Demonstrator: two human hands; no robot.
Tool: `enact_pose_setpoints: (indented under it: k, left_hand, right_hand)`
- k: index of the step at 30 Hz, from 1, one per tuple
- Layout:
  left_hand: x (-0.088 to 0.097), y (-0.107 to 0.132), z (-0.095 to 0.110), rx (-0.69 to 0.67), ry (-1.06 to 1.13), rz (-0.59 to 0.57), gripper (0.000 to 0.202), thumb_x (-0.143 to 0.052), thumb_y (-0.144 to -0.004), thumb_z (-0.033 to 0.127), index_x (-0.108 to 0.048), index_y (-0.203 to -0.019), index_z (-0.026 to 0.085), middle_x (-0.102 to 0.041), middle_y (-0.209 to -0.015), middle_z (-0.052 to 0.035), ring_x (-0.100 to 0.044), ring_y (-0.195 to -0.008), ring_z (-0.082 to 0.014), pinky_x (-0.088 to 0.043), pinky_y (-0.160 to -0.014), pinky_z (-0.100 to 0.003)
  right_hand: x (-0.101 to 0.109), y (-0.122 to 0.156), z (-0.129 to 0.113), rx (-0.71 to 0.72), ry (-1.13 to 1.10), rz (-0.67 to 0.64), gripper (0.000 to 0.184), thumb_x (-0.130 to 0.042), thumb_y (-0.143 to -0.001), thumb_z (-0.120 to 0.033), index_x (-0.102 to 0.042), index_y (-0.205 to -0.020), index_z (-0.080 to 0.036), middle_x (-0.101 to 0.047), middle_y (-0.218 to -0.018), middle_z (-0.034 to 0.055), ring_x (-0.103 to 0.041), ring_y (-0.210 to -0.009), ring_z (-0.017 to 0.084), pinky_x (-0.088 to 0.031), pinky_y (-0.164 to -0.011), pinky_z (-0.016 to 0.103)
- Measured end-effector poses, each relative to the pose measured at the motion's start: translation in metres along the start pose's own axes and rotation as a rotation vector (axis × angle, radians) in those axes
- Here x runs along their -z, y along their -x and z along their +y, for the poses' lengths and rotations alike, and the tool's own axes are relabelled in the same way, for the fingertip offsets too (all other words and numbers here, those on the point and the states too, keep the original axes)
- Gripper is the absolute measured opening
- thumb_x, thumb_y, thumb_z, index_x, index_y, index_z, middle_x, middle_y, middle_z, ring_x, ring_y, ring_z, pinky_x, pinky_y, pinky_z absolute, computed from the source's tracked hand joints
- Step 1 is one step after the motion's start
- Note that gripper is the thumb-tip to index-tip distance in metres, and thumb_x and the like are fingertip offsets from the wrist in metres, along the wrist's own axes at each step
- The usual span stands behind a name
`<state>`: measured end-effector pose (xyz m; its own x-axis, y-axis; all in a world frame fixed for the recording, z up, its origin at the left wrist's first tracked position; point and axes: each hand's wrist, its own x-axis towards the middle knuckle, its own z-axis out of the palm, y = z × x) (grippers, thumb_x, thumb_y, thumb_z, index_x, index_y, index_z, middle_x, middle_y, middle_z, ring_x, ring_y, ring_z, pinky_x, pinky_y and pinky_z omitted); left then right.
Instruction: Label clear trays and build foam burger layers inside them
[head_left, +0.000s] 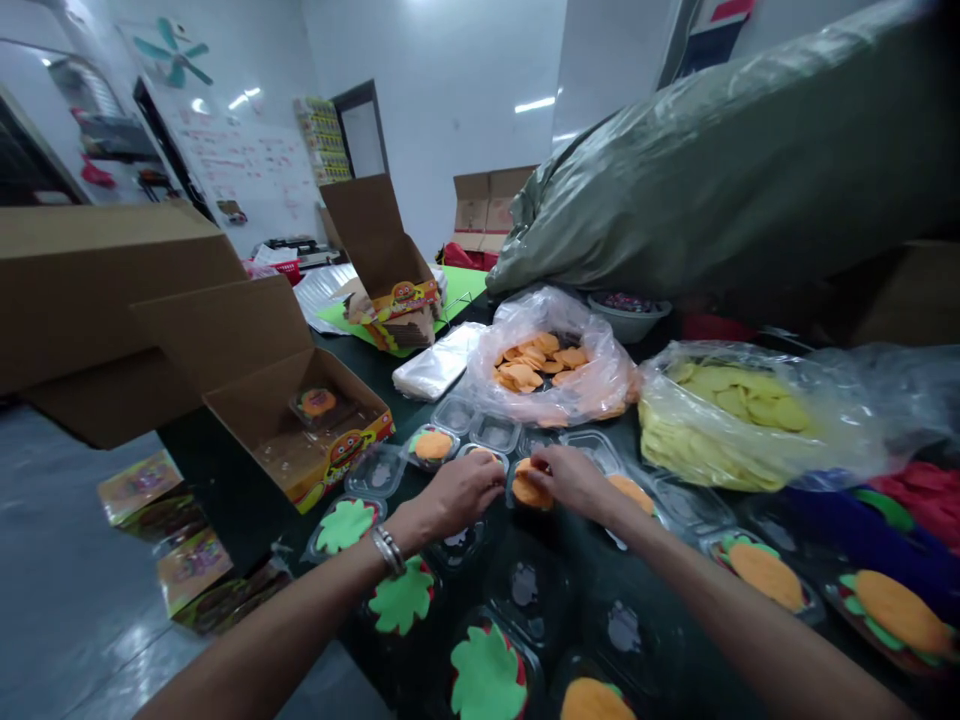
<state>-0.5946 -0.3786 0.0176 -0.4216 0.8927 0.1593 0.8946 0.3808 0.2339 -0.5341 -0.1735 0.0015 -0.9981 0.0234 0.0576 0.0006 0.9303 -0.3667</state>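
My right hand (574, 480) has its fingers closed on an orange foam bun piece (531, 490) at a small clear plastic container. Beside it, my left hand (466, 492) is closed in a pinch over another container, where part of an orange piece (487, 455) shows behind the fingers. What the left fingertips hold is hidden. Left of that hand sits a container with a toy burger (433, 446). Nearer me lie green lettuce-shaped pieces (401, 597) on red ones in clear containers. More orange-topped burgers (765, 575) stand at the right.
A clear bag of orange pieces (544, 360) and a bag of yellow pieces (739, 395) stand behind the containers. At left is an open cardboard display box (300, 430) with a burger inside. A large grey-green sack (720, 170) looms at the back right.
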Motion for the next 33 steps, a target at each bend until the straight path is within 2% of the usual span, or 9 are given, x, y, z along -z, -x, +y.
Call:
enact_pose_setpoints:
  k: [4, 7, 9, 15, 19, 23, 25, 28, 33]
  left_hand:
    - [-0.019, -0.02, 0.016, -0.163, -0.04, -0.101, 0.017, -0.048, -0.091, 0.017, -0.062, -0.1, 0.017, -0.062, -0.102, -0.0077, -0.056, -0.093, -0.0179, -0.044, -0.083, -0.028]
    - [-0.023, -0.026, 0.017, -0.148, -0.059, -0.153, 0.019, -0.046, -0.092, 0.017, -0.064, -0.097, 0.016, -0.064, -0.095, -0.0084, -0.057, -0.088, -0.0184, -0.045, -0.08, -0.029]
    - [-0.018, -0.023, 0.016, -0.118, -0.01, -0.101, 0.019, -0.049, -0.09, 0.017, -0.064, -0.102, 0.015, -0.065, -0.096, -0.0092, -0.058, -0.09, -0.0192, -0.046, -0.082, -0.03]
    - [0.023, 0.025, 0.023, 0.111, 0.375, 0.293, 0.018, -0.053, -0.088, 0.017, -0.066, -0.101, 0.015, -0.07, -0.099, -0.006, -0.062, -0.09, -0.0153, -0.048, -0.084, -0.028]
    - [0.035, 0.077, 0.05, 0.219, 0.503, 0.302, 0.016, -0.056, -0.087, 0.019, -0.067, -0.098, 0.017, -0.07, -0.093, -0.0034, -0.064, -0.084, -0.0136, -0.05, -0.078, -0.026]
    - [0.013, 0.129, 0.082, 0.182, 0.446, 0.276, 0.014, -0.055, -0.088, 0.016, -0.065, -0.097, 0.018, -0.069, -0.092, -0.0034, -0.062, -0.087, -0.0143, -0.049, -0.08, -0.027]
    - [-0.006, 0.147, 0.095, 0.161, 0.407, 0.276, 0.016, -0.053, -0.089, 0.014, -0.063, -0.1, 0.019, -0.068, -0.093, -0.0041, -0.06, -0.089, -0.0148, -0.049, -0.083, -0.028]
    - [-0.033, 0.161, 0.107, 0.144, 0.361, 0.323, 0.023, -0.049, -0.09, 0.01, -0.059, -0.108, 0.019, -0.066, -0.102, -0.0064, -0.059, -0.093, -0.0153, -0.05, -0.085, -0.028]
    - [-0.052, 0.164, 0.115, 0.104, 0.255, 0.358, 0.022, -0.05, -0.089, 0.013, -0.061, -0.106, 0.021, -0.067, -0.101, -0.0074, -0.059, -0.088, -0.018, -0.053, -0.078, -0.03]
  right_hand:
    - [-0.002, -0.008, 0.008, -0.048, -0.041, 0.061, 0.02, -0.051, -0.085, -0.02, -0.068, -0.074, -0.017, -0.07, -0.076, 0.0074, -0.061, -0.071, 0.018, -0.034, -0.061, 0.026]
    - [0.009, -0.004, 0.017, -0.135, -0.098, 0.147, 0.028, -0.042, -0.09, -0.024, -0.068, -0.085, -0.014, -0.069, -0.079, 0.0081, -0.06, -0.07, 0.018, -0.037, -0.06, 0.025]
    - [0.021, 0.011, 0.018, -0.153, -0.193, 0.187, 0.034, -0.036, -0.092, -0.028, -0.067, -0.095, -0.012, -0.067, -0.08, 0.0059, -0.059, -0.068, 0.016, -0.039, -0.057, 0.023]
    - [0.042, 0.09, -0.035, 0.012, -0.708, 0.007, 0.028, -0.051, -0.087, -0.041, -0.068, -0.087, -0.018, -0.06, -0.069, -0.0021, -0.052, -0.061, 0.013, -0.04, -0.054, 0.021]
    - [0.018, 0.123, -0.077, 0.122, -0.661, -0.12, 0.025, -0.046, -0.092, -0.03, -0.066, -0.082, -0.017, -0.06, -0.069, -0.0006, -0.053, -0.062, 0.013, -0.04, -0.055, 0.022]
    - [-0.02, 0.148, -0.094, 0.425, -0.184, 0.047, 0.013, -0.052, -0.089, -0.015, -0.064, -0.086, -0.016, -0.066, -0.085, 0.0057, -0.058, -0.077, 0.02, -0.044, -0.069, 0.032]
    - [-0.033, 0.161, -0.096, 0.544, -0.008, 0.081, 0.009, -0.061, -0.085, -0.017, -0.063, -0.093, -0.016, -0.067, -0.095, 0.0082, -0.059, -0.085, 0.024, -0.045, -0.075, 0.037]
    - [-0.039, 0.171, -0.096, 0.566, 0.033, 0.059, 0.021, -0.069, -0.081, -0.023, -0.061, -0.099, -0.016, -0.066, -0.102, 0.0074, -0.059, -0.09, 0.025, -0.045, -0.078, 0.037]
    - [-0.037, 0.162, -0.097, 0.513, 0.021, -0.047, 0.011, -0.059, -0.087, -0.012, -0.058, -0.095, -0.018, -0.063, -0.097, 0.0035, -0.056, -0.085, 0.019, -0.045, -0.074, 0.031]
